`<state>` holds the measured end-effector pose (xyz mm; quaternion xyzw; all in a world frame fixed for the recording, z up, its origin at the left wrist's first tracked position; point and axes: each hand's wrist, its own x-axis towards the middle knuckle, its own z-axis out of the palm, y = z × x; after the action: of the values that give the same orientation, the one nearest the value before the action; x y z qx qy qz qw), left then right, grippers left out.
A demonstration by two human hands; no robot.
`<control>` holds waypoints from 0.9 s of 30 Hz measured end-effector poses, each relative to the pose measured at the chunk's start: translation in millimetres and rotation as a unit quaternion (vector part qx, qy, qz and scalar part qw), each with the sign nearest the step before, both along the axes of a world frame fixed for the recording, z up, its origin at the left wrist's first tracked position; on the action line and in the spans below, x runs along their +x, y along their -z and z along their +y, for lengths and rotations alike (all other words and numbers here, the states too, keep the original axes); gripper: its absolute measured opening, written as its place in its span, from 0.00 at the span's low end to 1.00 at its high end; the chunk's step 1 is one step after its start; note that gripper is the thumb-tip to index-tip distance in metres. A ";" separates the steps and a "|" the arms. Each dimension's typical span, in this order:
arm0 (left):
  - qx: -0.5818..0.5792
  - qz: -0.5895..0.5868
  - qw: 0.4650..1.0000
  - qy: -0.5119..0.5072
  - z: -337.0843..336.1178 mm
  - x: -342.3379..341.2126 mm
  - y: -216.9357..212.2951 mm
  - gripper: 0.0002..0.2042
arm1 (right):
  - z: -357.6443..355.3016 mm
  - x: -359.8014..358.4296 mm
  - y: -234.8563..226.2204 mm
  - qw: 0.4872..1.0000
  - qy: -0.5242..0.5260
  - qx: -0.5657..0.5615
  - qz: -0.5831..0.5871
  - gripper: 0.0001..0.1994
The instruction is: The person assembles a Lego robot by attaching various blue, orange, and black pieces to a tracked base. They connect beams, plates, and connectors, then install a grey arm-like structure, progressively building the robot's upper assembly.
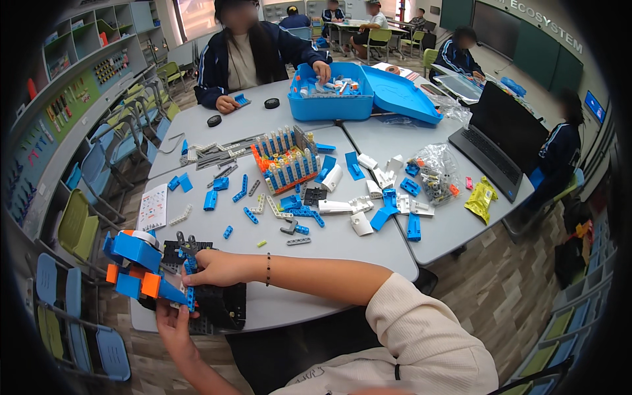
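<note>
At the near left corner of the table stands a building-brick model (pixel 139 253) in blue, orange and white. My right hand (pixel 220 267) reaches across and pinches a blue beam with holes (pixel 191 293) on the model's right side. From below, my left hand (pixel 174 327) grips the lower end of the same beam, fingers closed at its edge. Black studded bricks and plates (pixel 220 299) lie under and beside my right hand. A grey connector (pixel 187 245) sticks up just beyond that hand. The inner fingertips of both hands are partly hidden.
Loose blue, white and grey parts (pixel 332 178) cover the table around an orange rack of pegs (pixel 289 161). Across the table, a person's hand (pixel 321 71) reaches into a blue bin (pixel 329 105). A laptop (pixel 487 155) and yellow packet (pixel 482 199) stand right; a printed sheet (pixel 153 205) lies left.
</note>
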<state>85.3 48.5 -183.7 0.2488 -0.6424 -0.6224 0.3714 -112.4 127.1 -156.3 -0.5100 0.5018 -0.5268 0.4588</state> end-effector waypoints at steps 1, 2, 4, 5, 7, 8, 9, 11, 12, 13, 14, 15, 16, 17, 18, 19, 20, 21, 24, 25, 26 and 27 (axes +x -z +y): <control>-0.008 0.003 1.000 -0.003 0.2 0.3 1.9 0.29 | 1.5 -0.1 -1.4 1.000 0.000 -0.009 -0.003 0.10; -0.003 0.000 1.000 -0.011 0.5 0.3 3.6 0.28 | 2.5 -0.4 -2.3 1.000 0.009 0.003 0.001 0.11; -0.005 0.011 1.000 -0.019 1.3 -0.2 5.9 0.28 | 2.9 -0.8 -1.9 1.000 0.020 -0.014 -0.009 0.11; -0.008 0.006 1.000 -0.022 1.8 -0.5 6.3 0.27 | 1.7 -0.4 -0.8 0.999 0.025 -0.005 -0.026 0.11; -0.020 0.010 0.999 -0.025 3.9 -2.2 5.7 0.27 | -1.8 0.9 2.5 0.996 0.030 -0.019 -0.076 0.11; -0.021 0.012 0.999 -0.029 5.6 -3.4 4.9 0.26 | -3.1 1.4 4.6 0.996 0.040 -0.041 -0.075 0.10; -0.022 0.013 0.999 -0.035 8.1 -4.4 4.0 0.26 | -4.1 2.0 6.6 0.994 0.052 -0.056 -0.073 0.10; -0.022 0.020 0.998 -0.053 15.2 -6.7 3.3 0.25 | -4.2 2.4 9.5 0.992 0.070 -0.086 -0.058 0.09; -0.021 0.025 0.997 -0.064 19.2 -8.4 4.0 0.24 | -3.3 2.7 10.1 0.991 0.076 -0.100 -0.045 0.09; -0.035 0.044 0.996 -0.065 21.7 -9.5 3.9 0.23 | -2.2 3.1 10.0 0.990 0.081 -0.115 -0.031 0.09; -0.009 0.042 0.996 -0.075 22.5 -10.6 3.7 0.24 | -1.0 3.6 9.2 0.989 0.081 -0.123 -0.024 0.09; 0.003 0.055 0.996 -0.076 23.4 -11.4 4.3 0.25 | 0.3 4.8 8.0 0.988 0.079 -0.129 -0.018 0.09; 0.016 0.067 0.995 -0.076 23.7 -11.9 5.0 0.26 | 1.7 5.9 6.4 0.987 0.078 -0.138 -0.014 0.08; 0.018 0.072 0.994 -0.086 23.6 -12.8 6.0 0.27 | 3.3 7.4 4.9 0.987 0.082 -0.137 -0.009 0.08; 0.020 0.077 0.992 -0.095 22.8 -14.3 7.0 0.27 | 4.9 9.3 3.6 0.987 0.086 -0.138 -0.006 0.08; 0.022 0.081 0.991 -0.104 21.9 -15.2 7.6 0.28 | 6.3 10.7 2.6 0.987 0.090 -0.134 -0.004 0.08; 0.022 0.080 0.991 -0.109 20.7 -15.4 7.5 0.29 | 7.9 11.9 2.3 0.988 0.096 -0.122 0.019 0.09; 0.021 0.078 0.990 -0.114 19.3 -15.4 6.9 0.29 | 9.7 13.3 2.8 0.988 0.102 -0.105 0.041 0.09; 0.025 0.076 0.990 -0.116 18.4 -13.2 4.8 0.30 | 8.3 18.6 5.6 0.985 0.118 -0.113 0.062 0.10; 0.020 0.081 0.990 -0.115 18.2 -12.5 4.2 0.31 | 6.8 20.9 7.0 0.984 0.125 -0.111 0.068 0.10; 0.023 0.081 0.991 -0.101 17.4 -12.0 3.7 0.31 | 6.1 22.4 8.7 0.983 0.127 -0.121 0.056 0.10; 0.020 0.085 0.992 -0.087 16.1 -11.1 3.1 0.31 | 5.0 22.6 10.1 0.979 0.130 -0.138 0.072 0.11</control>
<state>74.2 64.6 -186.8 0.2572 -0.5718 -0.6195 0.4724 -89.7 132.2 -166.3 -0.5355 0.5180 -0.6082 0.2737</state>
